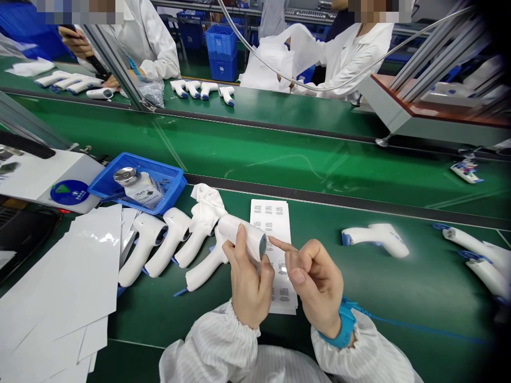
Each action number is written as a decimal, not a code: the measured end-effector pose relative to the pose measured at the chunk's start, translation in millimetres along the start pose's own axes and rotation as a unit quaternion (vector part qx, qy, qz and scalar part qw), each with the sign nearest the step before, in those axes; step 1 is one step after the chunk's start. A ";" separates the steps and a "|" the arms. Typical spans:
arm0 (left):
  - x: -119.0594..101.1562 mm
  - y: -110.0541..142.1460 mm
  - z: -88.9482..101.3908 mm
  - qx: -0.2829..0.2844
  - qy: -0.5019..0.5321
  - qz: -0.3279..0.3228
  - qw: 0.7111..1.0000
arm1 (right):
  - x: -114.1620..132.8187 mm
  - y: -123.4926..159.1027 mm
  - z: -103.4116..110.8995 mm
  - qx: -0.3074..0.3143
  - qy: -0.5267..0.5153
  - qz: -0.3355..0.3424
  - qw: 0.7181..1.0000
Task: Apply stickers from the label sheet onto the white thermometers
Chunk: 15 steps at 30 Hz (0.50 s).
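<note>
My left hand (251,282) is wrapped around the head of a white gun-shaped thermometer (253,236), whose dark end faces right. Its handle slants down to the left, toward the table. My right hand (317,282), with a blue wrist strap (345,324), has its index finger stretched out close to that dark end. The other right fingers are curled, and nothing shows in them; whether the fingertip touches the thermometer I cannot tell. Beneath and behind both hands lies a printed label sheet (275,213). More thermometers (165,242) lie in a row to the left, beside a white cloth (207,205).
A blue tray (175,186) holds a bottle with a metal top (141,186). White papers (80,276) cover the left side. Another thermometer (377,239) lies to the right, with more (485,260) at the far right. Across the green belt (279,154) are two co-workers.
</note>
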<state>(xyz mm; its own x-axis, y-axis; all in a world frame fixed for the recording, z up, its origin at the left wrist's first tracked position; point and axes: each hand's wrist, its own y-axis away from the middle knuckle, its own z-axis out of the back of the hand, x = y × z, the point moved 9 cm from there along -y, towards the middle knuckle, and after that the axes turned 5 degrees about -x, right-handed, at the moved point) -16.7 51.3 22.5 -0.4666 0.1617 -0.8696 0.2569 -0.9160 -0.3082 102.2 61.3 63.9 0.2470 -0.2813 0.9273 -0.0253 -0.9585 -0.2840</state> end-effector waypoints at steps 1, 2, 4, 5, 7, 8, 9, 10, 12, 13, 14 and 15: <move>-1.4 0.1 1.0 -0.003 -0.004 -0.007 1.000 | -0.1 -0.2 -0.3 0.001 -0.001 -0.001 1.000; -2.8 0.1 1.9 -0.006 -0.007 -0.014 1.000 | 0.0 -0.3 -0.6 0.001 -0.002 -0.002 1.000; -5.5 -0.2 3.8 -0.015 -0.013 -0.028 0.999 | 0.8 -0.1 -1.0 0.003 -0.005 -0.003 1.000; -6.7 -0.4 4.6 -0.020 -0.016 -0.034 0.999 | 1.5 0.0 -1.1 0.003 -0.006 -0.003 1.000; -8.6 -1.0 5.8 -0.028 -0.022 -0.045 0.998 | 2.8 0.5 -0.9 0.003 -0.007 -0.001 1.000; -9.0 -1.2 6.0 -0.031 -0.023 -0.048 0.998 | 3.2 0.7 -0.9 0.002 -0.006 0.000 1.000; -9.1 -1.4 6.1 -0.032 -0.021 -0.049 0.998 | 3.5 0.9 -0.9 0.003 -0.005 0.001 1.000; -8.9 -1.5 6.0 -0.032 -0.019 -0.048 0.998 | 3.4 1.0 -0.8 0.002 -0.004 0.000 1.000; -8.3 -1.5 5.6 -0.031 -0.014 -0.048 0.998 | 3.2 1.1 -1.0 0.003 -0.002 0.000 1.000; -8.1 -1.4 5.5 -0.031 -0.013 -0.048 0.998 | 3.1 0.9 -1.0 0.002 -0.001 -0.001 1.000; -7.9 -1.3 5.4 -0.030 -0.014 -0.048 0.998 | 3.0 0.6 -0.8 0.001 -0.001 -0.002 1.000; -8.1 -1.2 5.3 -0.031 -0.016 -0.051 0.998 | 3.1 0.1 -0.5 -0.001 -0.002 -0.003 1.000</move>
<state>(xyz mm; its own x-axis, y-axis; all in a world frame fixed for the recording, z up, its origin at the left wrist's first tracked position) -17.8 49.2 32.0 -0.5195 0.2394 -0.8202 0.2578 -0.8713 -0.4176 102.5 60.3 66.8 0.2503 -0.2751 0.9282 -0.0265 -0.9604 -0.2775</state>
